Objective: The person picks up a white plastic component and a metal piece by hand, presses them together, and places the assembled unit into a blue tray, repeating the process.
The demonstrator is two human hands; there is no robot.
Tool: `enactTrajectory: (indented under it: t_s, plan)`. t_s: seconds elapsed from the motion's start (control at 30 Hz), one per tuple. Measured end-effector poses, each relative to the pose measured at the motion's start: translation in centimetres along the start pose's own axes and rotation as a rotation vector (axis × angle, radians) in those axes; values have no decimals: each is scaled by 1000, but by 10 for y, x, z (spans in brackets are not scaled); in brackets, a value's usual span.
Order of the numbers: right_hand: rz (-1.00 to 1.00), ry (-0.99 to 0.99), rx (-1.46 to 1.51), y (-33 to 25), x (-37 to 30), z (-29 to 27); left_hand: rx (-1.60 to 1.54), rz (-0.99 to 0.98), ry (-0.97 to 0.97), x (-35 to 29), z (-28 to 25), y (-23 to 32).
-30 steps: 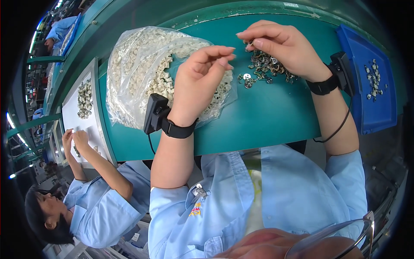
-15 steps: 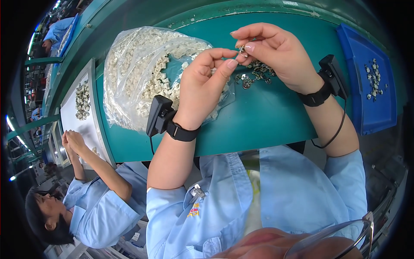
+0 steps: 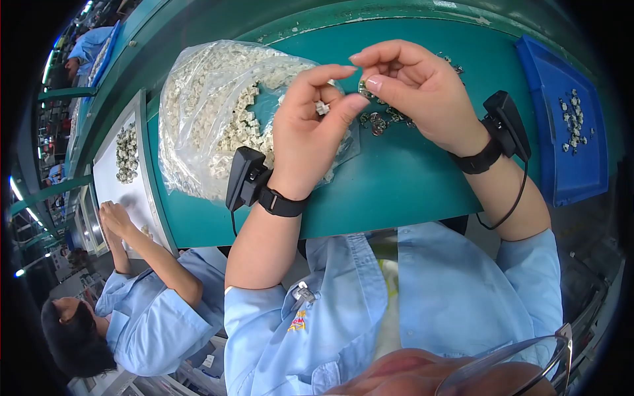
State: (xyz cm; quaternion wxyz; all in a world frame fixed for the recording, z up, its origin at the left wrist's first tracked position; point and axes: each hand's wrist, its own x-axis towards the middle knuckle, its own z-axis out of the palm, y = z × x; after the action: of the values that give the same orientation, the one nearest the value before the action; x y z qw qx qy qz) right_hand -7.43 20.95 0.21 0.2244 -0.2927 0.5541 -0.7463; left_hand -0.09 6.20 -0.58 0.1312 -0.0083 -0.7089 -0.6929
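My left hand is over the near side of the clear bag, its thumb and forefinger apart at the tips. A small white plastic part shows among its curled fingers. Close beside it, my right hand pinches a small shiny metal part between thumb and forefinger; the fingers partly cover it. Beneath and behind the right hand, a pile of small metal parts lies on the green table. The clear plastic bag holds a great many white plastic parts like the one in my left hand.
A blue tray with several small assembled pieces stands to the right. At left, a co-worker in a light blue shirt handles something over a white surface bearing a heap of small parts. Black cabled devices are strapped to my wrists.
My fingertips have parted, and the metal part stays in my right hand, shifted slightly left. The white part shows more plainly in my left hand. The co-worker's head has turned.
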Motion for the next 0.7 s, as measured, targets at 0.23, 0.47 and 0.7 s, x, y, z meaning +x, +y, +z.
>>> enactTrajectory:
  t_s: [0.23,0.47,0.7]
  plan:
    - [91,-90,92,-1,-3,2,218,288,-29,0,-6,-6]
    - [-21,-44,-69,-2,-2,0,-451,-118,-66,0,-11,-4]
    - [-140,170,-261,-6,4,-16,-345,-134,-93,2,-13,-3]
